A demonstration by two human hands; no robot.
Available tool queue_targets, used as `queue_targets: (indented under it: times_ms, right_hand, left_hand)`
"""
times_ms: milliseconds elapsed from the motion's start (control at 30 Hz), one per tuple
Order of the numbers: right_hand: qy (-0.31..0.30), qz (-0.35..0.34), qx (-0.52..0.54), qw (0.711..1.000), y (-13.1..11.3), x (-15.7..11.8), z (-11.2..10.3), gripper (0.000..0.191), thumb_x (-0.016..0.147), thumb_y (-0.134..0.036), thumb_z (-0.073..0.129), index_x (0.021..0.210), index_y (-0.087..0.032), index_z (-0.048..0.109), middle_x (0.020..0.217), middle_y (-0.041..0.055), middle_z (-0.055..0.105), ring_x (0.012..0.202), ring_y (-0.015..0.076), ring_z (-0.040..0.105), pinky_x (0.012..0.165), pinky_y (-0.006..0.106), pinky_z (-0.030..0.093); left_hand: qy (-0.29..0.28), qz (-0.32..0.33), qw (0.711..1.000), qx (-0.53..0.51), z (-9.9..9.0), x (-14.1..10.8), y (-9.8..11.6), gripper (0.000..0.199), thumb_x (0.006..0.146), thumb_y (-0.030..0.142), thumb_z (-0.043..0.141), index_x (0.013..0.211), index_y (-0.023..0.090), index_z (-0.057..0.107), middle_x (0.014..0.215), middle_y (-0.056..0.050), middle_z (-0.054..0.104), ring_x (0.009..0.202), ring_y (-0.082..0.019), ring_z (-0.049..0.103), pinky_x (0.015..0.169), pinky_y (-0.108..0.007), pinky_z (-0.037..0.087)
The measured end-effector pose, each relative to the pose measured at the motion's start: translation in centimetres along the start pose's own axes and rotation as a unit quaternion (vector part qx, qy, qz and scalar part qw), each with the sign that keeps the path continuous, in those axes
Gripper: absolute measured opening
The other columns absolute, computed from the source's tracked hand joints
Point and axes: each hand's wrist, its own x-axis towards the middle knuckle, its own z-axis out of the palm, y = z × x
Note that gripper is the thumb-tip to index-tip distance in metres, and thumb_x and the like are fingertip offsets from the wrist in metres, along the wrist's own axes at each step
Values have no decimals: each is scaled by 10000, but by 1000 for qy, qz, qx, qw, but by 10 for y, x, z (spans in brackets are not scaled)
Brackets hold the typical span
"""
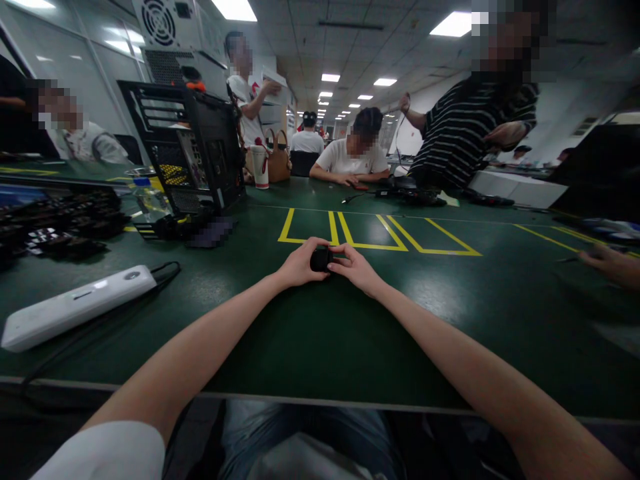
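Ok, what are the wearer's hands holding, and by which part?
A black object: left hand around its left side, right hand with fingertips at its right edge.

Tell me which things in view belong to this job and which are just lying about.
In hand:
small black rounded object, held between left hand and right hand

Lying about:
long white plastic device with a dark cable
black metal computer case
clear plastic bottle with blue cap
white cup with red markings
brown handbag
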Motion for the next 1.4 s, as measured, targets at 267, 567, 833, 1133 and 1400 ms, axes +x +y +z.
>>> queue_targets:
  times_ms: [267,567,833,1133,1400]
  right_hand:
    - [24,-2,-6,1000,0,2,3,222,677,-251,595,865,-204,487,922,11,535,843,151,569,823,373,446]
    - [5,9,-2,1000,0,-1,0,310,660,-245,621,922,-209,461,1037,24,523,970,166,538,881,377,412]
    - [31,13,-11,999,-5,1,1,215,697,-281,582,876,-202,494,949,24,547,867,160,571,829,383,439]
    - [-6,7,-16,1000,-4,0,-1,309,688,-223,594,975,-207,481,1073,40,522,993,184,534,898,396,404]
    - [18,1,-26,1000,-4,-1,3,196,714,-256,565,881,-207,474,988,27,529,943,174,552,846,390,442]
  left_hand:
    - [3,-2,1000,5,2,1,0,587,590,242,655,1099,229,361,1068,-34,471,973,-208,492,797,-345,422]
    - [1,-4,1000,4,1,0,0,590,591,247,654,1101,227,357,1063,-36,474,957,-208,498,781,-352,428]
    - [0,0,1000,6,0,1,0,580,597,266,653,1098,227,363,1056,-36,475,964,-210,491,785,-353,428]
    - [4,-2,1000,-4,1,0,0,583,591,239,653,1096,222,361,1050,-34,480,955,-204,496,789,-340,422]
    - [1,-3,1000,-1,1,1,-1,590,588,255,655,1103,226,368,1047,-36,479,948,-209,497,777,-345,422]
